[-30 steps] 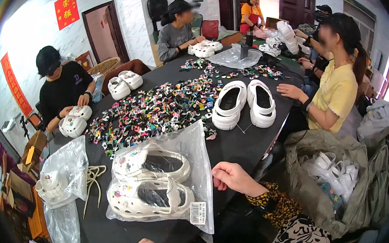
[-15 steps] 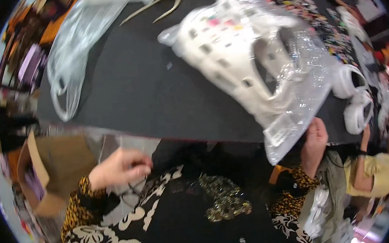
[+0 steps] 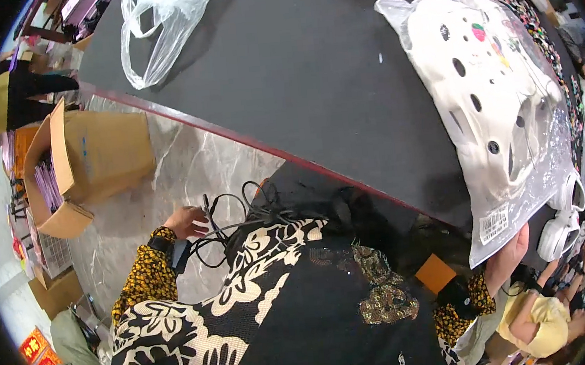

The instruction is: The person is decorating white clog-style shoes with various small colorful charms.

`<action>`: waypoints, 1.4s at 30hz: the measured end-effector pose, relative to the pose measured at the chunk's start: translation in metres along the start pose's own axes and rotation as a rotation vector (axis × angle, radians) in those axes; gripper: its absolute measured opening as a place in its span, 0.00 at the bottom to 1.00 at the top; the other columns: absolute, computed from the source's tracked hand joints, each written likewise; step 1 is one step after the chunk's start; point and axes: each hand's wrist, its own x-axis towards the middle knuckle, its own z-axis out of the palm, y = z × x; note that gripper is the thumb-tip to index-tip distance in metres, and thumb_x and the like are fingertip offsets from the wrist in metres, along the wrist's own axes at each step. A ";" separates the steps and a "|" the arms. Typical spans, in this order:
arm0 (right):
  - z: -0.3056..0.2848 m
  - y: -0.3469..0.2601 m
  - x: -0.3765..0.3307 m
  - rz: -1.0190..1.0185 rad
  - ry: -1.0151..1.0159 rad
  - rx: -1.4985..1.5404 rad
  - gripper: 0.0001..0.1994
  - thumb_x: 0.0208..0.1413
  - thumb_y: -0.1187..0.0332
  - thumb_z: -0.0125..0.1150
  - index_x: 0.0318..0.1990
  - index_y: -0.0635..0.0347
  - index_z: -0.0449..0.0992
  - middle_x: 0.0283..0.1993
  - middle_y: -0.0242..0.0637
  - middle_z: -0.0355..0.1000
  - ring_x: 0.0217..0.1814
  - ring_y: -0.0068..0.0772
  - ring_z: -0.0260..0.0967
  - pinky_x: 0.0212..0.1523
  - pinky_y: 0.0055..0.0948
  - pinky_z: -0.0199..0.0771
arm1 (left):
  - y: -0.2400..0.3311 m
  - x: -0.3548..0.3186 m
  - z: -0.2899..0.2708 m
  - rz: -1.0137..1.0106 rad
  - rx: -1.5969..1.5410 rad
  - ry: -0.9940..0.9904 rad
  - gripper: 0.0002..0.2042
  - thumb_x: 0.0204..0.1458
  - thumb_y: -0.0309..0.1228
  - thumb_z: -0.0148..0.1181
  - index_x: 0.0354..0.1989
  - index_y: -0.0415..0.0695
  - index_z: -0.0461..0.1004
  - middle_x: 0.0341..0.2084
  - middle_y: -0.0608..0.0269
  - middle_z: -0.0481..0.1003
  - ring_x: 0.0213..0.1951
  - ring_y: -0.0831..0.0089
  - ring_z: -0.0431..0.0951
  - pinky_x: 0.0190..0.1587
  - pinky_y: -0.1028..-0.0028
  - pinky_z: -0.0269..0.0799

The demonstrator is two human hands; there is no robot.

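A clear plastic bag (image 3: 489, 224) with white clogs (image 3: 483, 89) inside lies over the right part of the dark table. Small colourful charms dot the clogs' upper side, and a barcode label is at the bag's near end. My right hand (image 3: 510, 255) grips the bag's near edge, its fingers partly hidden behind the plastic. To the left, below table height, my left hand (image 3: 187, 223) holds nothing; its fingers are apart and loosely bent, close to some black cables (image 3: 223, 227).
The dark table (image 3: 283, 79) has a red front edge. On it are a crumpled clear bag (image 3: 171, 26), many small colourful pieces (image 3: 535, 19) and white shoes (image 3: 560, 232). An open carton (image 3: 105, 153) stands on the floor at left. A person in yellow (image 3: 538, 324) is at right.
The view has turned, so the table edge now slants. The bagged clogs and my right hand appear farther right. My left hand's fingers have loosened from a tighter curl.
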 end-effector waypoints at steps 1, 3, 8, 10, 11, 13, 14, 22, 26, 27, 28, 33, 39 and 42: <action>0.000 0.001 0.001 0.005 -0.018 -0.002 0.14 0.62 0.72 0.49 0.53 0.69 0.68 0.45 0.37 0.74 0.42 0.27 0.73 0.43 0.24 0.73 | -0.024 0.013 -0.013 -0.023 -0.025 -0.052 0.14 0.60 0.35 0.47 0.47 0.37 0.66 0.44 0.52 0.73 0.38 0.57 0.79 0.35 0.61 0.79; -0.004 0.001 0.001 0.000 -0.004 -0.033 0.14 0.61 0.72 0.51 0.52 0.68 0.68 0.45 0.37 0.74 0.41 0.26 0.73 0.42 0.24 0.74 | -0.036 0.019 -0.003 -0.033 -0.018 -0.052 0.16 0.61 0.35 0.47 0.51 0.36 0.65 0.47 0.46 0.71 0.47 0.49 0.74 0.37 0.54 0.79; -0.004 0.003 0.006 0.022 0.014 -0.104 0.13 0.59 0.74 0.52 0.51 0.66 0.70 0.41 0.33 0.74 0.37 0.24 0.73 0.37 0.22 0.73 | -0.074 0.012 0.010 -0.156 -0.162 -0.369 0.24 0.56 0.36 0.55 0.59 0.39 0.61 0.55 0.42 0.64 0.48 0.40 0.72 0.42 0.45 0.76; -0.006 0.001 0.004 -0.003 0.026 -0.153 0.12 0.59 0.75 0.52 0.50 0.65 0.70 0.39 0.32 0.74 0.35 0.23 0.73 0.35 0.21 0.73 | -0.103 0.021 0.010 -0.098 -0.167 -0.456 0.27 0.55 0.32 0.57 0.63 0.40 0.58 0.57 0.42 0.64 0.48 0.43 0.73 0.45 0.42 0.72; -0.007 0.000 0.005 0.000 0.026 -0.157 0.12 0.59 0.75 0.52 0.50 0.65 0.70 0.39 0.32 0.74 0.35 0.23 0.73 0.35 0.21 0.73 | -0.130 0.042 0.009 -0.102 -0.167 -0.457 0.27 0.55 0.32 0.57 0.63 0.40 0.58 0.57 0.42 0.64 0.48 0.43 0.73 0.45 0.42 0.72; -0.007 0.004 0.006 0.012 0.018 -0.156 0.12 0.59 0.75 0.52 0.50 0.65 0.70 0.39 0.32 0.74 0.35 0.22 0.72 0.34 0.20 0.73 | -0.145 0.049 0.029 -0.155 -0.452 -0.736 0.29 0.55 0.38 0.58 0.63 0.41 0.58 0.56 0.45 0.67 0.50 0.48 0.73 0.48 0.42 0.70; -0.008 0.005 0.007 0.012 0.014 -0.158 0.12 0.59 0.75 0.52 0.50 0.65 0.70 0.39 0.32 0.74 0.35 0.22 0.72 0.34 0.20 0.73 | -0.157 0.044 0.035 0.126 -0.229 -0.599 0.30 0.54 0.49 0.56 0.60 0.42 0.64 0.54 0.51 0.70 0.52 0.55 0.72 0.52 0.46 0.67; -0.019 -0.007 -0.007 0.076 -0.031 -0.093 0.12 0.61 0.71 0.50 0.50 0.68 0.70 0.40 0.33 0.74 0.39 0.25 0.72 0.39 0.22 0.71 | -0.154 0.047 0.050 0.133 -0.290 -0.573 0.30 0.54 0.50 0.55 0.59 0.42 0.64 0.54 0.52 0.70 0.52 0.55 0.72 0.53 0.48 0.67; -0.026 -0.029 -0.042 0.088 -0.274 -0.458 0.12 0.62 0.69 0.49 0.41 0.70 0.74 0.38 0.35 0.74 0.38 0.25 0.70 0.39 0.23 0.69 | -0.143 0.043 0.057 0.137 -0.315 -0.554 0.30 0.54 0.50 0.55 0.59 0.43 0.65 0.54 0.53 0.70 0.52 0.55 0.72 0.54 0.48 0.66; -0.033 -0.041 -0.049 0.219 -0.440 -0.526 0.11 0.61 0.70 0.49 0.39 0.70 0.75 0.34 0.33 0.73 0.37 0.21 0.67 0.38 0.21 0.65 | -0.139 0.044 0.059 0.137 -0.315 -0.554 0.30 0.54 0.51 0.55 0.59 0.43 0.65 0.54 0.53 0.70 0.52 0.55 0.72 0.54 0.48 0.66; -0.031 -0.042 -0.056 0.279 -0.491 -0.531 0.10 0.60 0.70 0.50 0.40 0.69 0.76 0.33 0.33 0.73 0.36 0.22 0.67 0.37 0.21 0.66 | -0.134 0.046 0.061 0.137 -0.315 -0.554 0.30 0.54 0.51 0.55 0.59 0.43 0.65 0.54 0.53 0.70 0.53 0.55 0.72 0.54 0.49 0.66; 0.055 -0.026 -0.058 0.357 -0.873 -0.464 0.08 0.57 0.74 0.53 0.41 0.67 0.76 0.36 0.38 0.74 0.39 0.28 0.71 0.41 0.25 0.70 | -0.131 0.035 0.070 0.151 -0.372 -0.515 0.30 0.54 0.51 0.55 0.59 0.43 0.65 0.54 0.54 0.71 0.53 0.56 0.72 0.55 0.49 0.65; 0.156 0.027 -0.052 0.015 -1.176 -0.337 0.09 0.56 0.72 0.58 0.43 0.65 0.75 0.40 0.40 0.74 0.43 0.33 0.72 0.45 0.27 0.71 | -0.134 0.026 0.076 0.178 -0.453 -0.454 0.30 0.54 0.52 0.54 0.58 0.43 0.66 0.54 0.55 0.71 0.53 0.56 0.71 0.56 0.50 0.64; 0.202 0.051 -0.048 -0.077 -1.276 -0.297 0.10 0.56 0.71 0.58 0.43 0.65 0.75 0.40 0.40 0.73 0.43 0.34 0.71 0.45 0.28 0.70 | -0.136 0.023 0.081 0.181 -0.493 -0.432 0.30 0.54 0.52 0.54 0.58 0.43 0.66 0.53 0.55 0.71 0.53 0.56 0.71 0.56 0.51 0.64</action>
